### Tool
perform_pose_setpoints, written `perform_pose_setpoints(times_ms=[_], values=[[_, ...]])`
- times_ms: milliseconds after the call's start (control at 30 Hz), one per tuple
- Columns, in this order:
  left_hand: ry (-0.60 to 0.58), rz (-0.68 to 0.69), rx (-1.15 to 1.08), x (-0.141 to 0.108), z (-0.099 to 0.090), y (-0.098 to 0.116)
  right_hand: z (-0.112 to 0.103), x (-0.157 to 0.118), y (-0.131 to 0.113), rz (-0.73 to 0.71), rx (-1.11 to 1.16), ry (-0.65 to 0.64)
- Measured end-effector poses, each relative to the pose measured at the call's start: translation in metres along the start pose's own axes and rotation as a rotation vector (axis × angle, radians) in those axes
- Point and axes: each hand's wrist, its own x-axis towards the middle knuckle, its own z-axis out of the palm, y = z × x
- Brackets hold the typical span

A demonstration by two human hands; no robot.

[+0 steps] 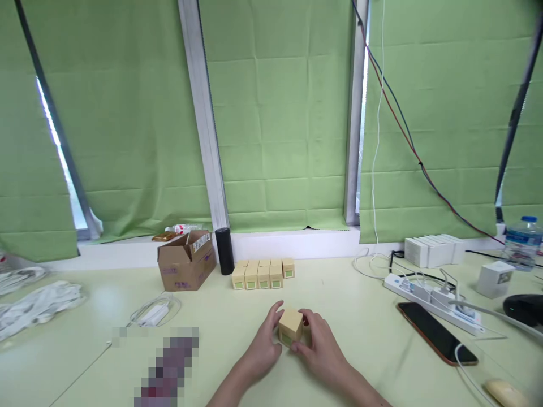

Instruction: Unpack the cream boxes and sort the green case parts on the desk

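cardboard box [291, 323], small, tan and cubic, near centre
left hand [263, 342] and right hand [321, 346] are gripping it from opposite sides

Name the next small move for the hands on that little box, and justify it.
Probably slide the small box forward to the grouped boxes: the left hand and right hand hold it between them, the boxes look alike, and the front row stops one short at the right.
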Motion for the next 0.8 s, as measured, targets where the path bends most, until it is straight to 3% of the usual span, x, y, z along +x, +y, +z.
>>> perform_pose_setpoints(times_ms=[133,267,333,433,600,800], values=[[0.047,0.039,0.034,-0.002,0.002,-0.003,-0.009,0.002,0.008,-0.013,-0.104,0.046],[0.259,0.045,0.252,-0.003,-0.008,-0.005,-0.025,0.007,0.025,0.105,-0.252,0.196],[0.32,0.034,0.301,-0.004,-0.014,-0.004,-0.03,0.008,0.031,0.145,-0.262,0.18],[0.356,0.032,0.338,-0.008,-0.016,0.001,-0.027,0.005,0.031,0.094,-0.254,0.118],[0.34,0.016,0.548,-0.017,0.003,0.011,-0.018,-0.002,0.019,-0.044,-0.229,0.068],[0.351,-0.059,0.687,-0.019,0.033,0.016,-0.022,-0.005,0.007,-0.144,-0.197,0.023]])
